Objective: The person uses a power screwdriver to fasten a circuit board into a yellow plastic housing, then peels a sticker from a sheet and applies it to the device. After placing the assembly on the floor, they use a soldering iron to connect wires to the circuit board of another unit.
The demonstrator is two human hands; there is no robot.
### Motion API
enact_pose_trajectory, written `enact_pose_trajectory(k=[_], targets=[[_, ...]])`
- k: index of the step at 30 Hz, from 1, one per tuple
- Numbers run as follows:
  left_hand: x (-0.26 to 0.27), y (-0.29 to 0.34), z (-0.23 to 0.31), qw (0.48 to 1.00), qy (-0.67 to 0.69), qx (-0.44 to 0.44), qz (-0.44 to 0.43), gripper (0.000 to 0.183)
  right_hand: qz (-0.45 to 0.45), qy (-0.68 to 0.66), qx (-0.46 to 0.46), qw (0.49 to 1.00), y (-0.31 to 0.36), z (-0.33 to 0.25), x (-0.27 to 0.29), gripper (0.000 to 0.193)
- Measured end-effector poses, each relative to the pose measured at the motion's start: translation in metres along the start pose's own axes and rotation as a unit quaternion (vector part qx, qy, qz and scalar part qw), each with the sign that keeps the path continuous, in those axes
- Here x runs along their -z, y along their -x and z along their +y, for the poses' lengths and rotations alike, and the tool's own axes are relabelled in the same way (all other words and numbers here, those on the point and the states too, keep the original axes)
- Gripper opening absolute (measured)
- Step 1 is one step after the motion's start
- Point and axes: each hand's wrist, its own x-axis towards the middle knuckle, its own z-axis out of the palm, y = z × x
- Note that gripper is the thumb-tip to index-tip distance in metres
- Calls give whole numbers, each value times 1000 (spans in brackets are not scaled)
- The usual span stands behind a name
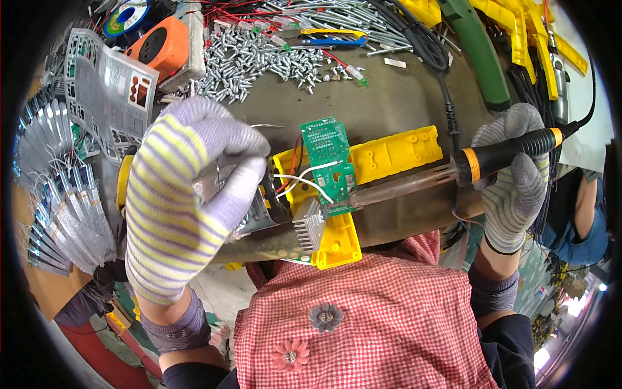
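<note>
My left hand [188, 188], in a striped glove, is closed in a pinch left of the green circuit board [327, 146]; what it holds is hidden. A thin silvery wire [267, 125] pokes out beside its forefinger. My right hand [515, 175], gloved too, grips a soldering iron [505, 155] by its black and orange handle. The iron's metal barrel points left, its end at the board's lower right edge. White wires [304, 176] cross the board's left side. A finned heat sink [308, 228] sits at its lower end. Beneath lies a yellow plastic housing [398, 154].
Loose screws [253, 61] heap at the back, near blue-and-yellow cutters [334, 37]. A solder spool [126, 18] and an orange block [159, 47] stand back left, by a bent metal plate [107, 91]. Bundled strips [71, 207] line the left. A green handle [476, 55] lies back right.
</note>
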Motion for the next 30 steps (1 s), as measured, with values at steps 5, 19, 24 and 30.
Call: enact_pose_trajectory(k=[5, 19, 24, 30], targets=[[7, -11, -14, 999, 32, -3, 37, 13, -10, -7, 5, 1000, -1, 1, -1, 54], [-1, 10, 28, 978, 119, 165, 55, 9, 30, 12, 5, 999, 0, 2, -4, 46], [-1, 13, 30, 997, 50, 58, -2, 19, 27, 3, 11, 1000, 2, 2, -1, 48], [-11, 8, 24, 999, -8, -38, 2, 19, 35, -3, -4, 999, 1, 0, -4, 48]])
